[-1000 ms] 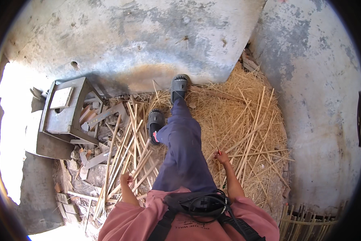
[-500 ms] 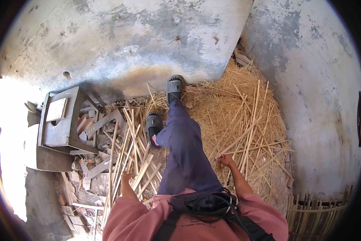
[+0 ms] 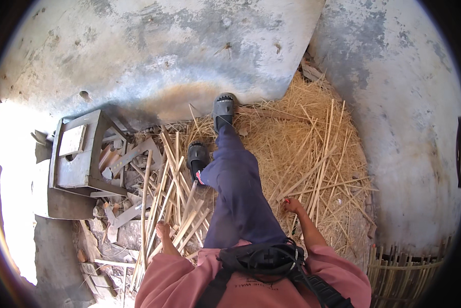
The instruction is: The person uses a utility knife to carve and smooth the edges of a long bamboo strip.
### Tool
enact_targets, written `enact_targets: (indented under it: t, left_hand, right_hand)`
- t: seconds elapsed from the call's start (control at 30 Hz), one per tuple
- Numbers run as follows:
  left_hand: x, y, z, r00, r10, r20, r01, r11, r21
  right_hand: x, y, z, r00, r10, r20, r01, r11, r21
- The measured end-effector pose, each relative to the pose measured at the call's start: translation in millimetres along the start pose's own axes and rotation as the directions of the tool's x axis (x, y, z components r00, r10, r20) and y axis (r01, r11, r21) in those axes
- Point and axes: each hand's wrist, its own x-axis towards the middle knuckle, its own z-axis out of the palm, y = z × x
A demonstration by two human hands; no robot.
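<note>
My left hand (image 3: pixel 163 230) is curled closed just above the pale split-wood strips (image 3: pixel 182 205); what it holds, if anything, is too small to make out. On the other side of my legs, my right hand (image 3: pixel 292 206) is closed around a small red object (image 3: pixel 287 201), mostly hidden by the fingers. Below that hand spreads a thick layer of straw-coloured shavings (image 3: pixel 276 154), with long thin strips (image 3: pixel 323 164) scattered on top. My feet, in dark sandals (image 3: pixel 223 110), stand among the strips and shavings.
At the left a weathered wooden stool-like frame (image 3: pixel 79 159) lies beside broken tiles and rubble (image 3: pixel 118 218). A stained plaster wall (image 3: pixel 164 51) rises ahead, another wall (image 3: pixel 389 102) at the right. A slatted bamboo basket or fence (image 3: pixel 402 277) stands at the lower right.
My left hand has shifted slightly right and shows its curled fingers more. My right hand has moved a little to the right, still closed on the small red object. The feet stay put.
</note>
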Motion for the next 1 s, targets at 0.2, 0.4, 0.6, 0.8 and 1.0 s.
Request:
enact_targets:
  t: [0.2,0.4,0.6,0.8,1.0]
  left_hand:
    - [-11,-7,-39,0.95,0.294,-0.105,-0.311,0.918,-0.244]
    - [-26,17,-86,0.968,0.249,-0.033,-0.243,0.894,-0.375]
    - [-24,46,-127,0.96,0.267,-0.08,-0.278,0.927,-0.251]
    - [-67,103,-177,0.943,0.217,-0.253,-0.231,0.973,-0.026]
    - [-68,82,-240,0.942,0.233,-0.243,-0.254,0.965,-0.059]
  right_hand:
    - [7,-3,-1,0.999,-0.013,0.044,0.014,1.0,-0.021]
    - [3,-13,-7,0.997,0.032,0.066,-0.032,0.999,0.0]
    - [1,-6,-10,0.997,0.021,0.071,-0.022,1.0,0.016]
    - [3,10,-4,0.999,0.028,0.034,-0.03,0.998,0.064]
    - [0,5,1,0.999,-0.005,0.038,0.002,0.997,0.079]
